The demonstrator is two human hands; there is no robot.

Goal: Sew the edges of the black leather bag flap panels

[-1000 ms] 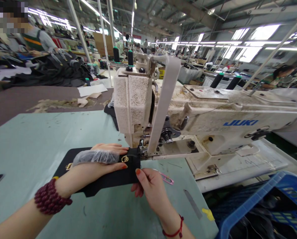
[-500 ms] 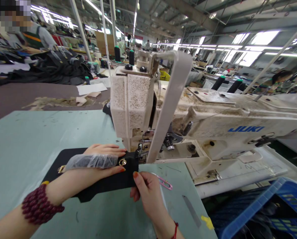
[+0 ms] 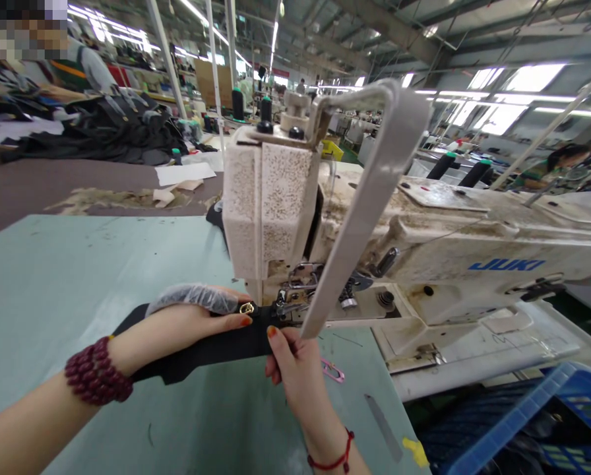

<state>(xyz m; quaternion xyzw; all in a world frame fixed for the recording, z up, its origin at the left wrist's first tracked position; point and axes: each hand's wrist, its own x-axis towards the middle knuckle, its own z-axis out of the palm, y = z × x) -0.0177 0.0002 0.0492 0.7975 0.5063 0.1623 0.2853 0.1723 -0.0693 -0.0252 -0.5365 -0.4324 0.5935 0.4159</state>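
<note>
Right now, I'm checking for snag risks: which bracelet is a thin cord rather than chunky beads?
The bright red bracelet by the right hand, slim; the maroon bead bracelet by the left hand is thick, in several rows.

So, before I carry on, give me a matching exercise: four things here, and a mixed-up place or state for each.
Things
1. Flat black piece with a gold clasp
2. Pink looped object
3. Off-white sewing machine
4. Blue plastic basket

Places and states
A. On the pale green tabletop, just beyond the right hand
B. Lower right of the view, dark items inside
C. Touched by the left hand and the right hand
D. Bears blue lettering

Pairs: 1-C, 2-A, 3-D, 4-B
</note>
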